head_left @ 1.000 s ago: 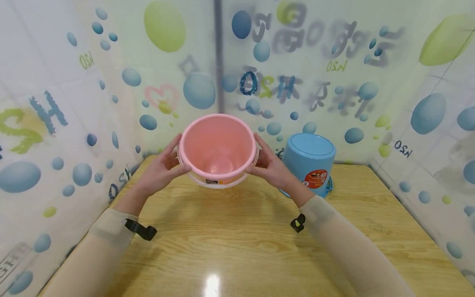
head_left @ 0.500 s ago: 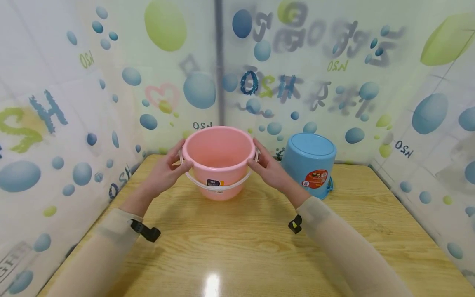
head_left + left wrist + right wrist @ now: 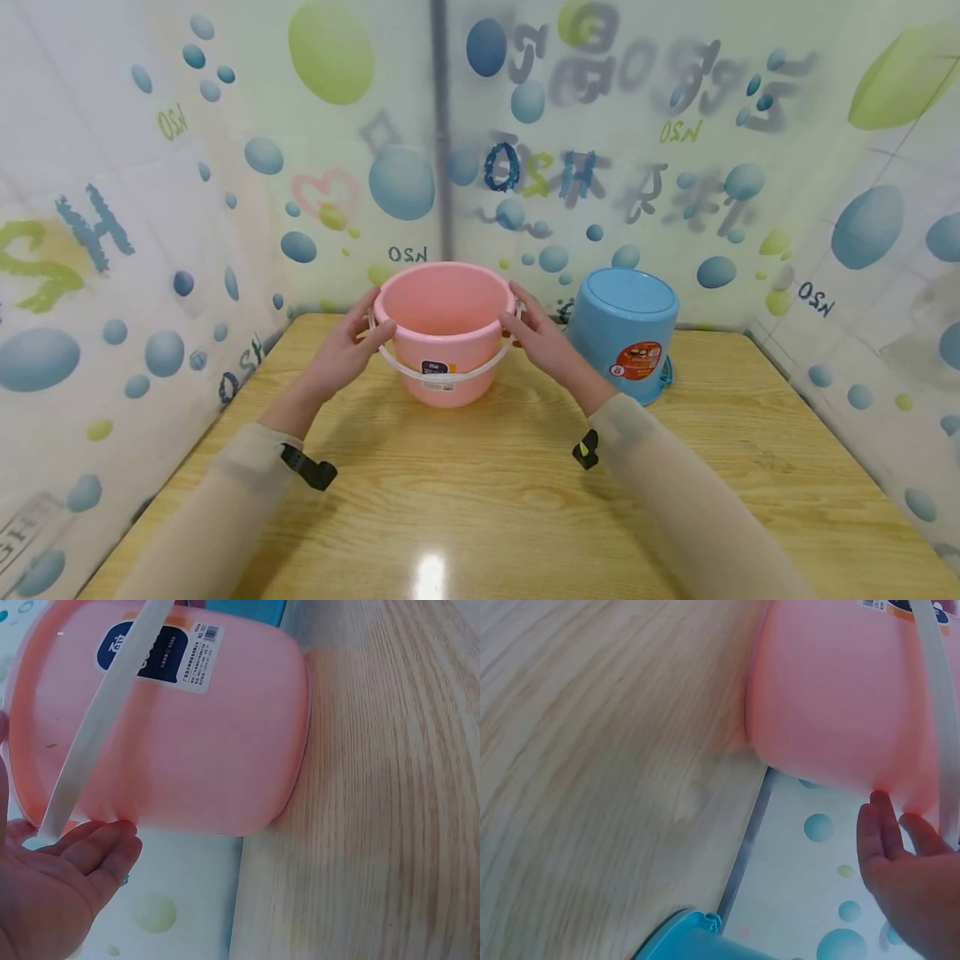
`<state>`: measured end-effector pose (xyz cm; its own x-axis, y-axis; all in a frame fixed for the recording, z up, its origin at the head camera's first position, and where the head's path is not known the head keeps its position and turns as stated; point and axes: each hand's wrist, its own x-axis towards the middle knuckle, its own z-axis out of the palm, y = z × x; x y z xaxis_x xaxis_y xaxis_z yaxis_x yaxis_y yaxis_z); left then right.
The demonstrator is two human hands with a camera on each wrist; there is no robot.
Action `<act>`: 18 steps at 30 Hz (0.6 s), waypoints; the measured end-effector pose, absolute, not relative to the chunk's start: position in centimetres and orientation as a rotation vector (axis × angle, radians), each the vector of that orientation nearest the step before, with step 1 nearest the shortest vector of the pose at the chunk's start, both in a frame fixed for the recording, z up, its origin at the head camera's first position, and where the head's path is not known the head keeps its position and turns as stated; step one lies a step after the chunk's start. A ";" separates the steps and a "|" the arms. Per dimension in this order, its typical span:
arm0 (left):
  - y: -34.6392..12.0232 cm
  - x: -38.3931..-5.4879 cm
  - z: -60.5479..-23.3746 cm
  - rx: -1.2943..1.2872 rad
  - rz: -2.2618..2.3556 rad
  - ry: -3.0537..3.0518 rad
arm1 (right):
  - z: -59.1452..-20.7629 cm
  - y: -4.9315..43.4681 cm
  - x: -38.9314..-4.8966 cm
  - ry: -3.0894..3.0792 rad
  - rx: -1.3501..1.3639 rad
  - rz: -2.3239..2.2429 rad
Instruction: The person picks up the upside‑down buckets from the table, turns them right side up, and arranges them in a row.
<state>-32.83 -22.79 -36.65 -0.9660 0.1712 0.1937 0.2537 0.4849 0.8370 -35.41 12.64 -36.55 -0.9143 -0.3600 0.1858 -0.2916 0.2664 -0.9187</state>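
Observation:
A pink bucket (image 3: 468, 352) stands upright on the wooden table, mouth up, in the head view. Its white handle (image 3: 450, 378) hangs down across the front, over a dark label. My left hand (image 3: 337, 362) holds the rim from the left, thumb at the front and fingers along the side. On the opposite side my right hand (image 3: 551, 346) holds the rim the same way. In the left wrist view the left fingertips (image 3: 124, 832) touch the bucket wall (image 3: 202, 757) below the handle. The right wrist view has the right fingertips (image 3: 881, 799) against the wall.
Just right of the pink bucket, a blue bucket (image 3: 618, 333) stands upside down with a red label. The wooden table (image 3: 450, 492) reaches back to a patterned curtain (image 3: 637, 83), which also encloses both sides.
Both hands have lowered the pink bucket and tipped it upright, from raised with its mouth towards me to standing on the table. The blue bucket has not moved.

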 end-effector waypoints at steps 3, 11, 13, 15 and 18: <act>-22.4 -33.1 -36.7 -0.349 -1.510 -2.630 | -36.4 12.5 -35.6 2.448 -0.579 -1.779; -21.7 -33.7 -36.8 -0.321 -1.520 -2.607 | -36.9 11.8 -36.8 2.376 -0.531 -1.899; -21.6 -34.0 -36.8 -0.325 -1.532 -2.600 | -37.0 11.7 -37.2 2.368 -0.519 -1.925; -21.5 -34.3 -36.8 -0.328 -1.540 -2.596 | -37.1 11.5 -37.5 2.370 -0.505 -1.945; -21.3 -34.7 -36.7 -0.311 -1.565 -2.595 | -37.1 11.4 -37.9 2.369 -0.487 -1.976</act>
